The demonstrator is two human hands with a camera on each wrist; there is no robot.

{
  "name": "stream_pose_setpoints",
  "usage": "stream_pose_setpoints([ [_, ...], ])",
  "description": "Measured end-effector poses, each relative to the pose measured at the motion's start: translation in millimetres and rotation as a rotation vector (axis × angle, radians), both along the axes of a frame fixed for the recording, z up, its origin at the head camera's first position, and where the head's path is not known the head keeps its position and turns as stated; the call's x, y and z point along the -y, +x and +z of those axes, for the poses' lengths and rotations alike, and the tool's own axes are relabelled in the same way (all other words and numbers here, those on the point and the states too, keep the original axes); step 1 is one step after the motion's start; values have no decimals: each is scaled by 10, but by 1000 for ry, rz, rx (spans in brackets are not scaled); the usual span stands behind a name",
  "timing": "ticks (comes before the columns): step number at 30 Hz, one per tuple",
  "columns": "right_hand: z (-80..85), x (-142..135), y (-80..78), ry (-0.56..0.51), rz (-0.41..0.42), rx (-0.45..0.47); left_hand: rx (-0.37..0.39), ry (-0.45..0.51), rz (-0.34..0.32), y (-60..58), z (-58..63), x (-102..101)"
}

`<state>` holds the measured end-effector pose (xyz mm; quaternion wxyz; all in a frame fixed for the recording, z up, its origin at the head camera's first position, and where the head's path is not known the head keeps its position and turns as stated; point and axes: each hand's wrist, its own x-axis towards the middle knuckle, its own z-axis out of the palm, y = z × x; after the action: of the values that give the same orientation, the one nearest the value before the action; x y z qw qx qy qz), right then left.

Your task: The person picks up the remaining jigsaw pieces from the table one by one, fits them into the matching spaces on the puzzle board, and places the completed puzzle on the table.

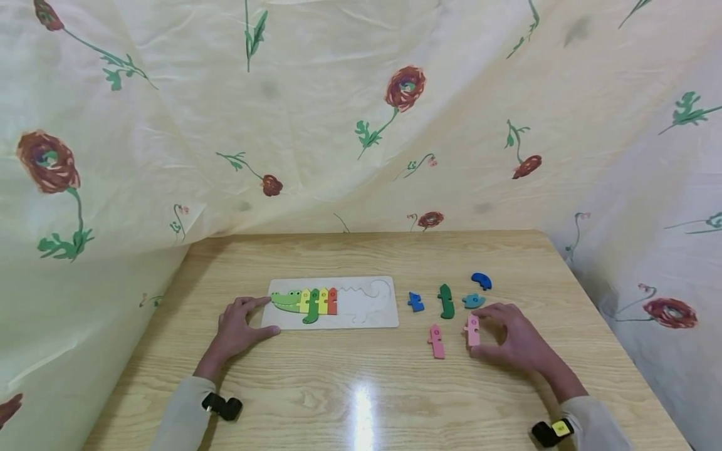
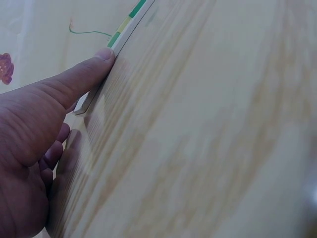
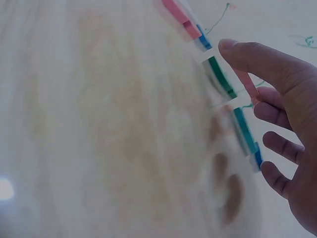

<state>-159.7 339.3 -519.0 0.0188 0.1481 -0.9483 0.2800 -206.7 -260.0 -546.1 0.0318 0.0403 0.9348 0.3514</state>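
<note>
A white puzzle board point(image 1: 366, 318) lies on the table with a crocodile partly filled in: a green head, yellow and green strips, a green leg and an orange-red strip. My left hand point(image 1: 239, 326) holds its left end, thumb along the front edge and index finger at the left side. In the left wrist view the thumb point(image 2: 84, 77) lies against the board's edge. Between thumb and fingers, my right hand point(image 1: 516, 338) pinches a pink puzzle piece point(image 1: 472, 330), raised above the table in the right wrist view. Another pink piece point(image 1: 437, 342) lies to its left.
Right of the board lie a blue piece point(image 1: 415, 302), a green leg piece point(image 1: 446, 302), a teal piece point(image 1: 474, 301) and a dark blue curved piece point(image 1: 482, 280). A flowered cloth point(image 1: 316, 125) hangs behind and beside the wooden table point(image 1: 316, 388).
</note>
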Motion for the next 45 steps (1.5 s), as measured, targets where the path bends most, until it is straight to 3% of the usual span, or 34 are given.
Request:
stream_pose_setpoints([
  [12, 263, 135, -76, 9, 51, -113, -12, 2, -1, -2, 0, -2],
  [28, 516, 357, -284, -10, 107, -134, -9, 2, -1, -29, 0, -6],
  [45, 730, 895, -583, -98, 191, -127, -4, 9, -2, -30, -14, 12],
])
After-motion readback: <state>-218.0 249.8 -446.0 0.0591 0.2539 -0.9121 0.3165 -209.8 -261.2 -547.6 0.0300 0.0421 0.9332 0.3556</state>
